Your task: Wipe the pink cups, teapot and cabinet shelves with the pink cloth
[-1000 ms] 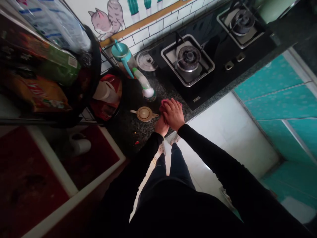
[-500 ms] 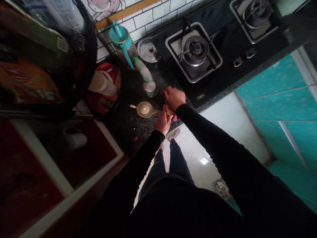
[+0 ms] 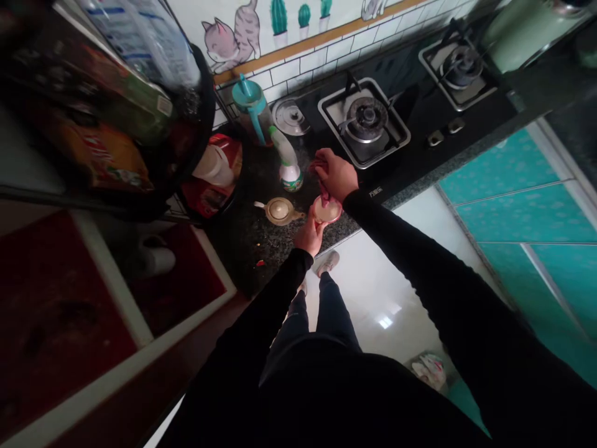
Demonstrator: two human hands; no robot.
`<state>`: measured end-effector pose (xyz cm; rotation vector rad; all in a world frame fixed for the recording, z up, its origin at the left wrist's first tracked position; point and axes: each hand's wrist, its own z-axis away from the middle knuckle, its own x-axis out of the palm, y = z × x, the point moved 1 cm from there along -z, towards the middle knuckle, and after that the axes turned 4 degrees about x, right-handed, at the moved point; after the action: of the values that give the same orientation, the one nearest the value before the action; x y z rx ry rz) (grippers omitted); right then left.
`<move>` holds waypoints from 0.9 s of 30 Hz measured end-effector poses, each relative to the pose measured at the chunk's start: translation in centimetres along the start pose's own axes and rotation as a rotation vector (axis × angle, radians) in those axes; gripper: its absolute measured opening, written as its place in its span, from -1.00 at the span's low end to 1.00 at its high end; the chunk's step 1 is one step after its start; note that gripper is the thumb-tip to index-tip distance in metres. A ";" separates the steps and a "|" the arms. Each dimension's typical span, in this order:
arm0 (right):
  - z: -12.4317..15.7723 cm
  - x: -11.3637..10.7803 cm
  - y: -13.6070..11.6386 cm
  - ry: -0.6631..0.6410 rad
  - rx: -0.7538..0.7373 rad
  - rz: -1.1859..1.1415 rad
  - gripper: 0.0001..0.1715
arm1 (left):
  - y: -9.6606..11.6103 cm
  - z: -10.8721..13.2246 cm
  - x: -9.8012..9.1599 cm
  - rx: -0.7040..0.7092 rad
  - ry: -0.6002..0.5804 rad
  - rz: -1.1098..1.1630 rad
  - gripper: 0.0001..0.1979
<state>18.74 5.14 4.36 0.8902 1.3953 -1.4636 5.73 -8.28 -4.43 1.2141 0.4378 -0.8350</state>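
At the counter's front edge, my left hand (image 3: 309, 236) grips a small pale round dish (image 3: 329, 213) by its near side; whether it is a dish or a lid is hard to tell. My right hand (image 3: 339, 177) is closed on a pinkish-red cloth (image 3: 319, 167), just above the round piece, and a fold of the cloth hangs down onto it. Left of my hands stands a small cream lidded pot (image 3: 280, 211) with a pale handle. Behind it is a white and green bottle (image 3: 290, 172) with a bent neck.
A turquoise-lidded jug (image 3: 254, 109) and a metal lid (image 3: 291, 117) stand by the tiled wall. To the right is a gas burner (image 3: 367, 119). A black rack (image 3: 205, 81) of packets juts in at left. Red scraps (image 3: 260, 263) lie on the counter.
My right hand has lifted off the round piece with the cloth, uncovering its pale face. My left hand still holds it. The view has shifted, showing more of the wall.
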 end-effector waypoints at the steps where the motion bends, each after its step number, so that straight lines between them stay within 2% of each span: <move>1: 1.4 -0.3 -0.2 0.035 -0.015 -0.013 -0.32 | 0.0 0.0 0.1 0.000 0.005 0.001 -0.25; 3: 4.8 0.0 -0.3 0.056 -0.054 -0.009 -0.24 | -0.1 0.0 0.2 0.005 0.015 0.003 -0.27; 6: 9.5 2.4 -0.3 -0.039 -0.164 0.050 -0.29 | -0.2 -0.2 0.4 0.008 -0.001 -0.028 -0.31; 9: 11.3 4.8 0.0 -0.061 -0.171 0.117 -0.34 | -0.5 -0.4 0.6 0.014 -0.039 -0.072 -0.32; 11: 10.8 5.4 -0.1 -0.057 -0.145 0.143 -0.37 | -0.6 -0.5 0.6 0.021 -0.046 -0.091 -0.34; 15: 7.9 5.2 -1.0 -0.120 -0.043 0.180 -0.47 | -0.5 -0.5 0.7 0.009 -0.037 -0.127 -0.36; 21: 4.7 5.1 -2.1 -0.177 0.105 0.210 -0.45 | 0.2 0.0 0.3 -0.007 -0.023 -0.072 -0.32; 27: 1.7 5.7 -1.6 -0.188 0.179 0.159 -0.47 | 0.3 0.1 0.2 -0.009 -0.014 -0.054 -0.26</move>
<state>15.43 2.68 -0.20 0.9270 1.0451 -1.5236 6.05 -8.39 -4.34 1.1916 0.4642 -0.8860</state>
